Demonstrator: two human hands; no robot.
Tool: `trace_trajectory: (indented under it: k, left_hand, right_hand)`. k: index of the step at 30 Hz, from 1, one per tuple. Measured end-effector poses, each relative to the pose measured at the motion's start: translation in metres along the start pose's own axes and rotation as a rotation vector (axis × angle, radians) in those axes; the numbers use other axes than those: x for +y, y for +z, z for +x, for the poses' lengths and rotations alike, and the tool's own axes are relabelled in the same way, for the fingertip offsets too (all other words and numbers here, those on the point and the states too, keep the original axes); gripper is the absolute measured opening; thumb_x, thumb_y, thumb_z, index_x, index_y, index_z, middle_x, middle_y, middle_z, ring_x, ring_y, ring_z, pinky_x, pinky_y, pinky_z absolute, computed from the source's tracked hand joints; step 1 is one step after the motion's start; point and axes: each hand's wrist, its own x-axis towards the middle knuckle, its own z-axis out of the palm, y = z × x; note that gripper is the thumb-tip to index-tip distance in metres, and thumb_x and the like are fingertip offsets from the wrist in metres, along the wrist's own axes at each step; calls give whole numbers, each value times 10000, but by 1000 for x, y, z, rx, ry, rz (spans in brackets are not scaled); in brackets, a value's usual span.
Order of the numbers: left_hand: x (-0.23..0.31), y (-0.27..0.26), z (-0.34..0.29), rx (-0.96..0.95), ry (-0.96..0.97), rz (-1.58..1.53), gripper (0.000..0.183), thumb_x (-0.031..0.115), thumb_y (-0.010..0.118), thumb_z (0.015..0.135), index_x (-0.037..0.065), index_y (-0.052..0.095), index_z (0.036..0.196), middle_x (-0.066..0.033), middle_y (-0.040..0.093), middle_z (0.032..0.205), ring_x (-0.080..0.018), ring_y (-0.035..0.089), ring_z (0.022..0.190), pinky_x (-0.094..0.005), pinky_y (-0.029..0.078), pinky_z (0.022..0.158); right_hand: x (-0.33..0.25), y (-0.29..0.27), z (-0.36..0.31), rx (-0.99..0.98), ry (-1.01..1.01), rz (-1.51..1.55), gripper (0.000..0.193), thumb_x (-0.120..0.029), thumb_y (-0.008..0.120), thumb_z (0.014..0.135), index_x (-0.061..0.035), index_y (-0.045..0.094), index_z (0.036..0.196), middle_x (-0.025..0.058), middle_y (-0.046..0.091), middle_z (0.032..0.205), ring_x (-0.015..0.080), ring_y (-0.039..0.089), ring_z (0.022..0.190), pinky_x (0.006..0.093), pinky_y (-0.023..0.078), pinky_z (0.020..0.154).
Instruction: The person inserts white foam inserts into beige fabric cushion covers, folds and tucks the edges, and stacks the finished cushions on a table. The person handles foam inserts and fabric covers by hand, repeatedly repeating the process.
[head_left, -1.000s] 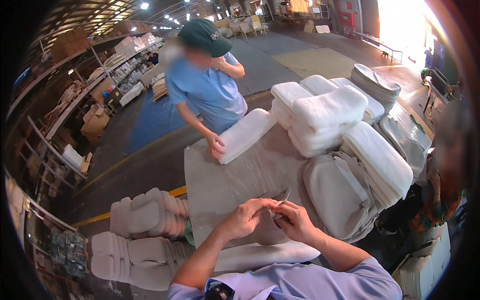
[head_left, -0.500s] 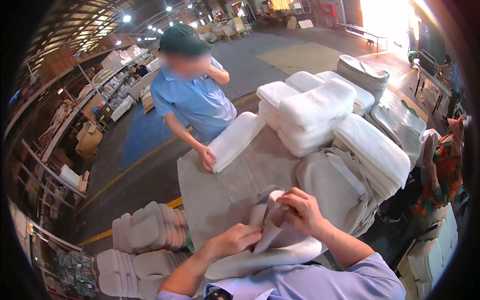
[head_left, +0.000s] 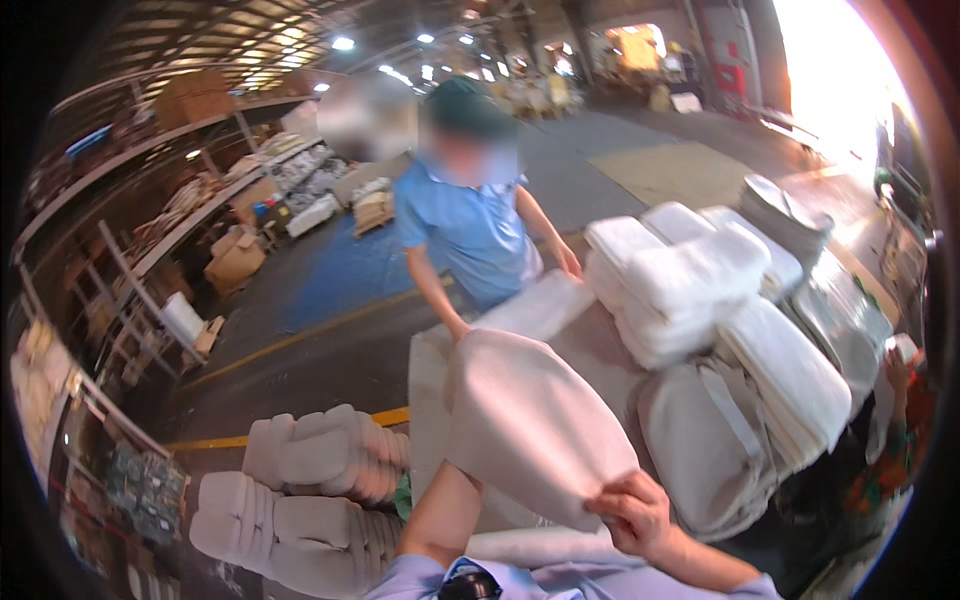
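A light grey-beige fabric cover (head_left: 530,415) is raised and spread out in front of me above the table. My right hand (head_left: 636,512) is closed on its lower right edge, the fingers pinching the cloth. The left forearm (head_left: 440,510) reaches up to the cover's lower left side; my left hand is hidden behind or inside the cloth, so its fingers do not show. Under the cover, close to my body, lies a pale padded piece (head_left: 545,547). A white folded batting pad (head_left: 540,303) lies across the table in front of a co-worker.
White batting pads (head_left: 690,275) are stacked at the table's right, beside piled grey covers (head_left: 705,445). Grey cushion-like pieces (head_left: 325,450) stand stacked at the lower left. A co-worker in a blue shirt (head_left: 470,230) stands across the table (head_left: 430,385); another person's sleeve shows at far right.
The bunched cover is now lifted and spread open. My left hand has gone out of sight behind or inside it. The co-worker's raised hand has come down to the white pad. My view has turned left.
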Motion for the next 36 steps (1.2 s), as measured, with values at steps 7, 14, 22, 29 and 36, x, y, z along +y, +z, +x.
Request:
trace_trajectory:
  k: [7,14,22,29,36]
  left_hand:
    - [9,8,-25,7,85,-32,487,411,538,1057,57,654,1370,-90,685,1040,-197,675,877,-370,515,703]
    - [-56,8,-53,-57,-180,27,525,433,563,1048,43,642,1391,-99,689,1103,-206,682,935,-377,524,763]
    - [-81,-22,-67,4,-363,19,573,457,591,1038,28,628,1416,-109,693,1175,-216,690,1001,-385,533,831]
    - [-145,-8,-127,215,-309,-186,618,479,616,1029,15,616,1437,-118,696,1238,-226,697,1059,-392,541,891]
    - [-125,-12,-117,236,-264,-261,665,501,641,1020,2,604,1459,-127,700,1301,-235,705,1117,-399,549,950]
  right_hand:
    - [43,-4,-43,-505,182,70,289,-73,823,844,-97,785,1129,87,746,1076,308,706,994,411,608,849]
    - [59,-17,51,219,529,298,464,-113,787,941,-44,647,1378,140,684,1346,264,650,1248,400,504,1049]
    - [96,-8,21,106,547,442,203,-107,752,986,10,725,1150,105,719,1134,168,669,1038,311,538,898]
    - [79,-3,9,80,582,539,230,-165,740,1026,19,716,1162,59,702,1116,124,639,968,278,514,852]
    - [78,-14,17,108,526,711,286,-246,735,1044,37,718,1084,22,682,1049,92,587,910,250,466,810]
